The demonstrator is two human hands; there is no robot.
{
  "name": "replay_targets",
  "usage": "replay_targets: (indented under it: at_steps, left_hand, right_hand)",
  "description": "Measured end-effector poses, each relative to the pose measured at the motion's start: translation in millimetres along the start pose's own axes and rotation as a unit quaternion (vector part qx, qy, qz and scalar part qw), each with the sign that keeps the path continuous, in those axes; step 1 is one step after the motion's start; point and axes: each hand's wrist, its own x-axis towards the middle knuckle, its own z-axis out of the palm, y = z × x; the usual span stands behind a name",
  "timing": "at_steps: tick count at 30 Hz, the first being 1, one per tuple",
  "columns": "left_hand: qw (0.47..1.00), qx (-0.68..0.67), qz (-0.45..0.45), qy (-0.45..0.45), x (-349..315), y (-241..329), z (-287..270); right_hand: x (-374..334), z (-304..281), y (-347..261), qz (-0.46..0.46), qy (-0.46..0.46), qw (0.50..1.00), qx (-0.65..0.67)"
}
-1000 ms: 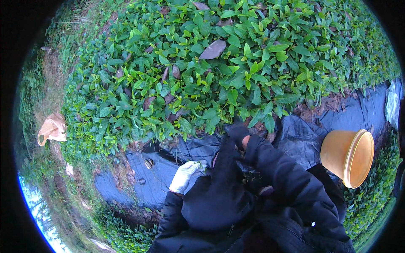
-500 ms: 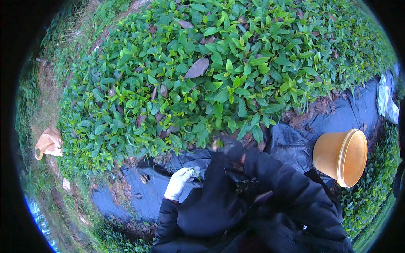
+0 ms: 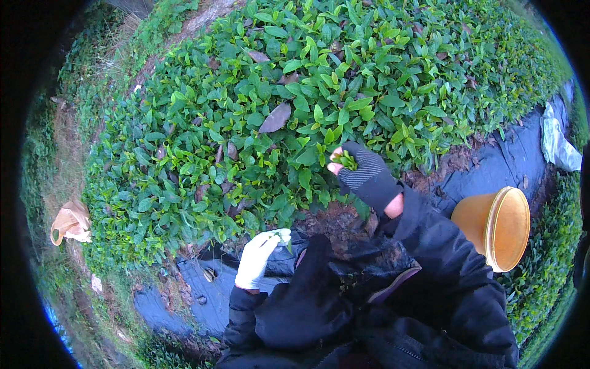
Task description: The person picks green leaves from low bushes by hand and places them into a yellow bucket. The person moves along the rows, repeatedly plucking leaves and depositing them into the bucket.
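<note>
My left hand [image 3: 258, 261], in a white glove, is at the near edge of a leafy green bush [image 3: 258, 147]. Its fingers are pinched together, and a small green leaf [image 3: 289, 245] sticks out from the tips. My right hand [image 3: 369, 179] wears a dark striped glove with bare fingertips. A small bunch of picked green leaves [image 3: 346, 161] shows in its grip. This hand is over the bush's near side, close to some upright shoots; whether it touches them I cannot tell.
An orange-yellow bucket [image 3: 485, 224] lies tilted beside my right arm, its mouth facing right. Black ground sheeting [image 3: 501, 163] runs along the bush. A clear plastic bag [image 3: 558, 138] rests at the far right, and a tan bag [image 3: 72, 221] at the left. Dry brown leaves dot the bush.
My right hand has moved up and right, from low by my chest to over the bush, with the bunch of leaves in it. My left hand has risen slightly.
</note>
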Motion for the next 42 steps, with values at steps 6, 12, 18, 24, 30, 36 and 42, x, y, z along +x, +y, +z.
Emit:
replay_targets:
  at_steps: [6,12,18,24,30,36,42]
  left_hand:
    - [1.0,0.006,0.0,-0.023,0.5,3.6,5.7]
    - [0.999,-0.015,-0.003,-0.03,4.0,9.0,7.7]
    - [0.998,-0.026,0.026,-0.044,24.1,42.8,20.5]
    - [0.996,-0.038,0.052,-0.064,26.2,58.8,29.7]
    - [0.997,-0.039,0.042,-0.058,24.0,48.0,25.7]
    - [0.996,-0.056,0.033,-0.061,22.6,52.4,28.1]
    - [0.996,-0.044,0.046,-0.058,28.5,58.4,30.0]
  right_hand:
    - [20.4,18.4,-15.3,-0.02,0.074,0.975,-0.207]
    - [22.8,24.2,3.2,-0.039,0.089,0.964,-0.249]
    - [29.8,33.0,1.8,-0.108,0.07,0.959,-0.252]
    - [33.1,22.3,-3.3,-0.033,0.016,0.951,-0.307]
    - [32.8,30.1,18.2,0.045,0.114,0.96,-0.252]
    - [24.2,24.4,36.5,0.035,0.059,0.978,-0.197]
    - [-40.1,24.0,2.8,0.062,-0.103,0.989,0.086]
